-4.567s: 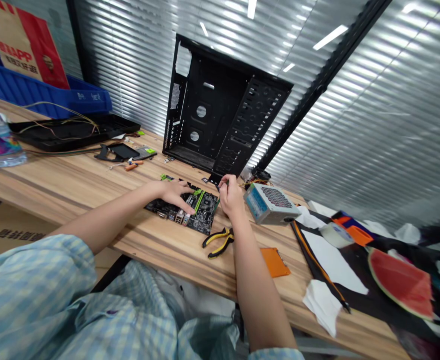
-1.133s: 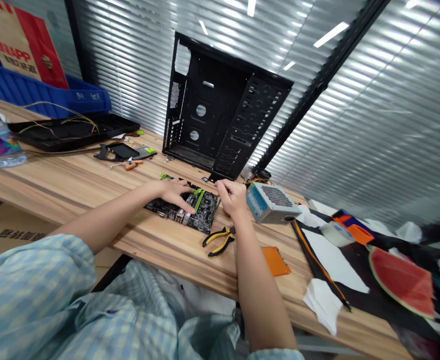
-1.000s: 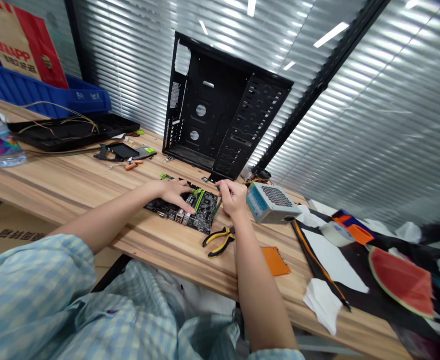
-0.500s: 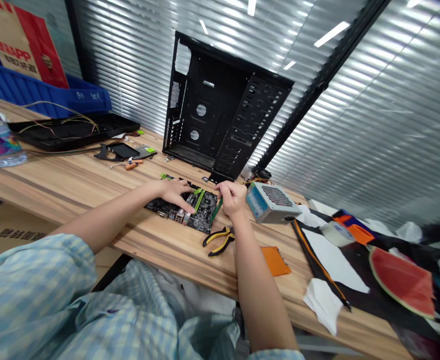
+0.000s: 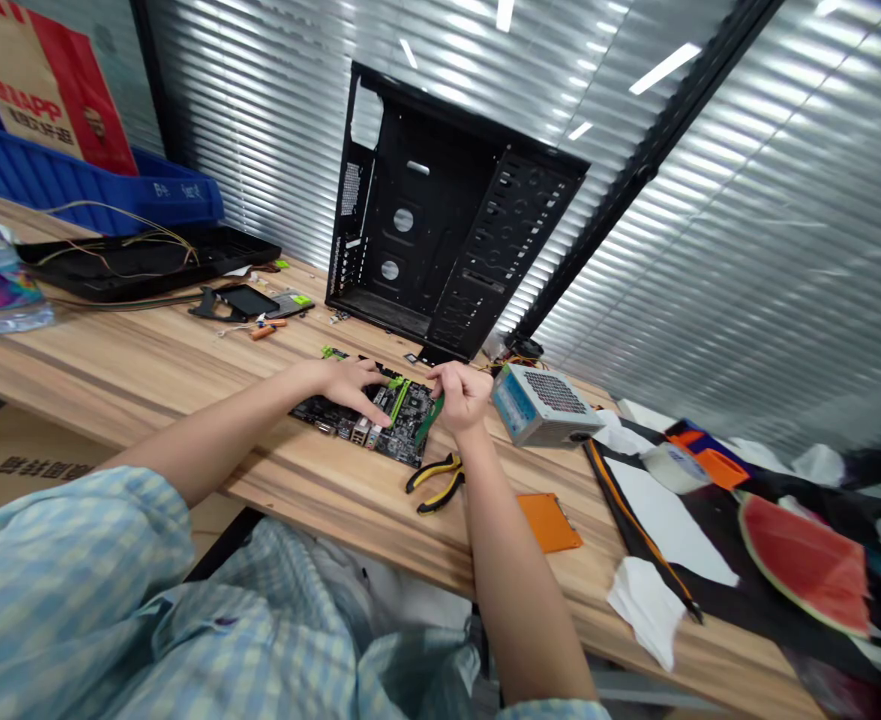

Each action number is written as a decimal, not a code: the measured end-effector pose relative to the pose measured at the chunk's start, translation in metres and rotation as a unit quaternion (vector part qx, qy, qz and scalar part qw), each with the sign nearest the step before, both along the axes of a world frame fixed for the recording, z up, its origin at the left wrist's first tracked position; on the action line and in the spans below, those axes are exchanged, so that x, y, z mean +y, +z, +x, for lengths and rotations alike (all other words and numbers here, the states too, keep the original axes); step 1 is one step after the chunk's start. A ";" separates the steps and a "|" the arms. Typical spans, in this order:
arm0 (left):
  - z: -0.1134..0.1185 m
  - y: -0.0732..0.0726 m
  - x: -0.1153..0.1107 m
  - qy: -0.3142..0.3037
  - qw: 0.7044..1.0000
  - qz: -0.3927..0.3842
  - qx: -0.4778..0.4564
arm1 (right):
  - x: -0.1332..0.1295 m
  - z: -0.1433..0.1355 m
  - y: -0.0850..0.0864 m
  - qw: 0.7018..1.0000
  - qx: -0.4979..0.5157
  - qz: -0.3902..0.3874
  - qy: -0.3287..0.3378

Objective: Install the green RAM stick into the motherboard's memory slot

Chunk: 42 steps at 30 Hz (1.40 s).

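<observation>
Green stick (image 5: 429, 422) pinched in R hand (image 5: 462, 396) fingers nr mobo (image 5: 411, 412) edge, L hand (image 5: 353, 386) fingers spread atop board.

We have bare striped brown wooden tabletop (image 5: 260, 358) to pass over beyond our left forearm (image 5: 241, 420), but the tall black metal computer case (image 5: 440, 210) walls off the back, the boxy silver-and-blue metal power supply (image 5: 545, 405) sits just right of our right hand (image 5: 464, 396), and spread yellow-and-black-handled pliers (image 5: 434, 470) lie beside our right forearm (image 5: 511, 560).

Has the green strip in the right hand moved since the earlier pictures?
Yes, leftward: the green strip in the right hand now overlaps more of the motherboard's right end.
</observation>
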State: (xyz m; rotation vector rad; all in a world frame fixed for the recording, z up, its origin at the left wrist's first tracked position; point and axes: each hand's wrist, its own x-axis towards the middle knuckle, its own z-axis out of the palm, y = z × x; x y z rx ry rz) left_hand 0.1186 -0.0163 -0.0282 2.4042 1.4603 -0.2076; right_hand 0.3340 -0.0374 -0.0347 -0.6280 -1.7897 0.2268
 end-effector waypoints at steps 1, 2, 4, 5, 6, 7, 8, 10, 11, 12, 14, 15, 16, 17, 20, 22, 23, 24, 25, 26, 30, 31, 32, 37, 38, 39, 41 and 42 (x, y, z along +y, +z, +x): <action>0.000 0.000 0.000 -0.001 1.000 0.000 0.002 | 0.000 0.000 0.000 1.000 0.005 0.003 0.001; 0.000 0.000 0.000 -0.002 1.000 0.000 0.004 | 0.000 -0.001 -0.001 1.000 0.008 0.007 0.003; 0.001 0.000 0.000 -0.005 1.000 0.001 0.005 | 0.001 -0.002 -0.002 1.000 0.004 0.013 0.007; 0.000 0.000 0.000 -0.006 1.000 0.001 0.005 | 0.002 -0.002 -0.003 1.000 -0.002 0.015 0.005; 0.000 -0.001 0.000 -0.007 1.000 0.002 0.004 | 0.002 -0.002 -0.004 1.000 -0.009 0.014 0.000; 0.000 -0.001 0.000 -0.006 1.000 0.003 0.003 | 0.003 -0.002 -0.005 1.000 -0.015 0.012 -0.009; 0.000 -0.001 0.000 -0.006 1.000 0.004 0.002 | 0.004 -0.002 -0.006 1.000 -0.019 0.010 -0.021; 0.000 0.000 0.000 -0.005 1.000 0.006 -0.001 | 0.006 -0.001 -0.007 0.999 -0.018 0.007 -0.045; 0.000 0.000 -0.001 -0.005 1.000 0.007 -0.002 | 0.007 0.000 -0.008 0.998 -0.015 0.006 -0.054; 0.000 0.000 -0.001 -0.004 1.000 0.007 -0.003 | 0.008 0.000 -0.008 0.998 -0.011 0.005 -0.061; 0.001 0.001 -0.002 -0.004 1.000 0.005 0.000 | 0.010 0.000 -0.009 0.998 -0.007 0.006 -0.068; 0.001 0.001 -0.002 -0.004 1.000 0.004 0.002 | 0.011 0.000 -0.009 0.997 -0.007 0.006 -0.070; 0.001 0.001 -0.002 -0.003 1.000 0.003 0.003 | 0.011 0.001 -0.009 0.997 -0.009 0.006 -0.073; 0.001 0.001 -0.002 -0.002 1.000 0.003 0.003 | 0.012 0.001 -0.009 0.997 -0.012 0.006 -0.077; 0.001 0.001 -0.001 0.002 1.000 -0.002 0.003 | 0.013 0.002 -0.007 0.996 -0.018 0.009 -0.090; 0.000 0.001 -0.001 0.004 1.000 -0.004 0.006 | 0.014 0.004 -0.006 0.995 -0.013 0.014 -0.096; 0.000 0.000 -0.001 0.004 1.000 -0.003 0.006 | 0.015 0.005 -0.006 0.995 -0.010 0.016 -0.098; 0.000 0.000 0.000 0.004 1.000 -0.002 0.007 | 0.015 0.005 -0.005 0.995 -0.010 0.016 -0.099; 0.000 0.000 0.000 0.003 1.000 -0.001 0.006 | 0.016 0.006 -0.005 0.995 -0.012 0.014 -0.099; 0.000 0.000 0.000 0.001 1.000 0.001 0.005 | 0.016 0.006 -0.006 0.995 -0.016 0.011 -0.101; 0.001 0.000 0.000 0.000 1.000 0.002 0.007 | 0.018 0.006 -0.007 0.994 -0.038 -0.009 -0.107; 0.001 0.000 -0.001 0.001 1.000 0.001 0.007 | 0.018 0.006 -0.007 0.993 -0.040 -0.013 -0.107; 0.001 0.000 -0.001 0.002 1.000 0.001 0.008 | 0.017 0.006 -0.007 0.993 -0.040 -0.016 -0.106; 0.001 0.001 -0.001 -0.003 1.000 0.001 0.006 | 0.015 0.005 -0.006 0.993 -0.035 -0.030 -0.105; 0.000 0.000 -0.001 -0.004 1.000 0.001 0.004 | 0.015 0.004 -0.006 0.993 -0.037 -0.033 -0.105; 0.000 0.000 0.000 -0.005 1.000 0.001 0.002 | 0.015 0.004 -0.005 0.993 -0.040 -0.036 -0.104; 0.000 0.000 0.000 -0.003 1.000 0.002 0.001 | 0.015 0.003 -0.005 0.994 -0.043 -0.037 -0.097; 0.000 0.000 0.000 -0.003 1.000 0.002 0.001 | 0.015 0.003 -0.005 0.994 -0.042 -0.038 -0.092</action>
